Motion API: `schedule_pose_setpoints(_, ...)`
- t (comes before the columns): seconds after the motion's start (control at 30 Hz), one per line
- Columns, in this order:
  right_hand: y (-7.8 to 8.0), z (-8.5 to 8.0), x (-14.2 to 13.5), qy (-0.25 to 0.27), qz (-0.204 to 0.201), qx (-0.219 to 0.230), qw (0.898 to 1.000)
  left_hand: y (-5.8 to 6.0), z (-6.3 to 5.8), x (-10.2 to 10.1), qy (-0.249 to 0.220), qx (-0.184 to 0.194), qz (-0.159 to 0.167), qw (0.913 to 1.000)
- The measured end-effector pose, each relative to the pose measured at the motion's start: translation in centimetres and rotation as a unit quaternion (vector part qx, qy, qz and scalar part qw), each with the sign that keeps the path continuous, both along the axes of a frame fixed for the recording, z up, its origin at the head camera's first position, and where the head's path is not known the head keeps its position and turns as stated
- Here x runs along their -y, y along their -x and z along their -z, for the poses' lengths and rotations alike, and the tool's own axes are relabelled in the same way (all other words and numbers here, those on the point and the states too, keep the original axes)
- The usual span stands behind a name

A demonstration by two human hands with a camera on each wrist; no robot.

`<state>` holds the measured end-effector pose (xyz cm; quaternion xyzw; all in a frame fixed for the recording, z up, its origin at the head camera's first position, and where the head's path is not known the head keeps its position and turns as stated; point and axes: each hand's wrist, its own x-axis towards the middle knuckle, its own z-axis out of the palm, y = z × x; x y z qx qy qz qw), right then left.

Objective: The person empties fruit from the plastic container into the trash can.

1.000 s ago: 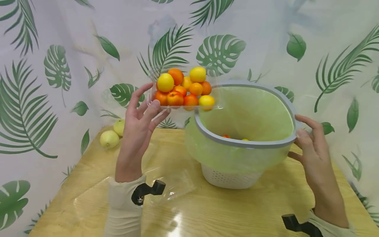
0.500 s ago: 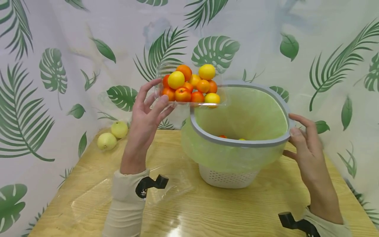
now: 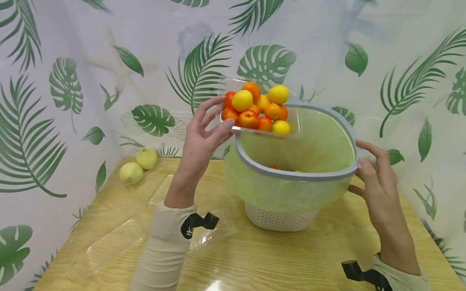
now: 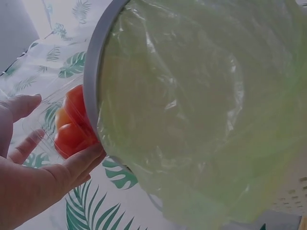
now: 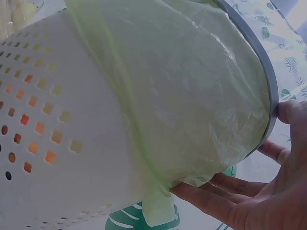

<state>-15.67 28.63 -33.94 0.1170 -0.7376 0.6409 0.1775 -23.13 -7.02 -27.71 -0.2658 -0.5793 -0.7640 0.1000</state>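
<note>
My left hand point(image 3: 202, 141) holds a clear plastic tray point(image 3: 296, 126) by its left end, thumb in front and fingers behind. Small round fruits point(image 3: 248, 120), orange, red and yellow, are piled in that tray, which hangs over the left rim of a basket. White and perforated at its base point(image 3: 280, 220), the basket has a grey rim point(image 3: 298, 176) and a pale green plastic bag point(image 3: 284, 196) lining it and folded over its outside. A little red and yellow fruit shows deep inside. My right hand point(image 3: 384, 194) grips the rim's right side; in the right wrist view its fingers touch the bag point(image 5: 192, 120).
Two pale yellow-green fruits point(image 3: 131, 173) lie at the back left of the wooden table point(image 3: 284, 262). Clear plastic packaging point(image 3: 113, 238) lies flat on the left half, with another clear piece point(image 3: 214, 230) in front of the basket. A leaf-patterned sheet point(image 3: 313, 32) hangs close behind.
My left hand has moved right with the tray of fruit, bringing it further over the basket, and its right end now dips slightly. My right hand keeps its grip on the rim.
</note>
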Motion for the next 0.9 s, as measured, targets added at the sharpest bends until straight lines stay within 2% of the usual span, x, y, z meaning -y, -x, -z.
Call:
schedule_pose_setpoints(0.37,0.0,0.0,0.1,-0.005,0.002,-0.001,1.0,-0.1,0.3,-0.5,0.044,-0.019,-0.018,0.9987)
schedule_pose_setpoints(0.63,0.1,0.1,0.1,-0.005,0.001,-0.001,1.0,-0.2,0.9,-0.7,0.06,-0.055,-0.031,0.9962)
schedule_pose_setpoints(0.9,0.2,0.1,0.0,-0.008,0.003,0.001,1.0,-0.4,1.1,-0.7,0.052,-0.061,-0.018,0.9966)
